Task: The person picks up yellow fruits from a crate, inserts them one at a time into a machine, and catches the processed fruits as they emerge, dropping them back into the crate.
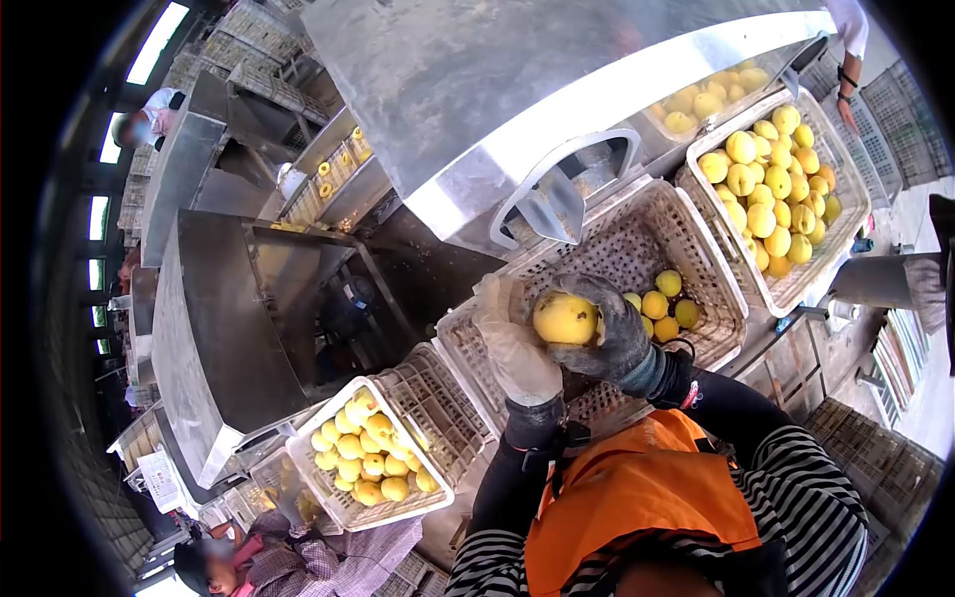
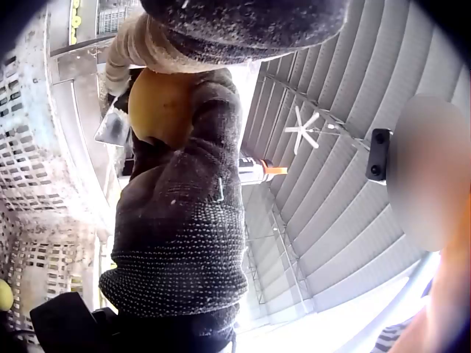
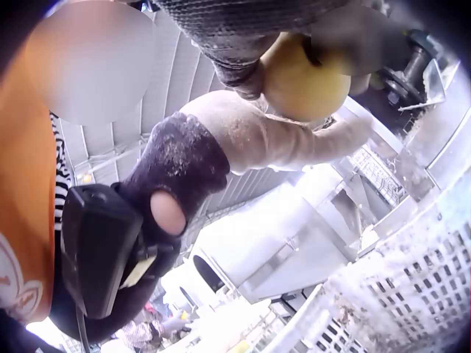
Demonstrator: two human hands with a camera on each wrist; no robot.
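Observation:
A yellow fruit (image 1: pixel 565 318) with dark spots is between both hands, above a crate. My right hand (image 1: pixel 617 333), in a dark dusty glove, grips it from the right; its curled fingers also show round the fruit (image 2: pixel 160 110) in the left wrist view. My left hand (image 1: pixel 517 348), in a pale glove, lies against the fruit's left side. From the right wrist view, the left hand's fingers (image 3: pixel 294 143) stretch along beneath the fruit (image 3: pixel 305 84). The crate (image 1: pixel 731 333) below holds several yellow fruits (image 1: pixel 655 304) at its right end.
A full fruit crate (image 1: pixel 854 214) stands at right, another (image 1: pixel 445 495) at lower left. A metal machine (image 1: pixel 468 119) with a chute (image 1: pixel 557 204) rises just beyond the hands. People are at the left, lower left and upper right edges.

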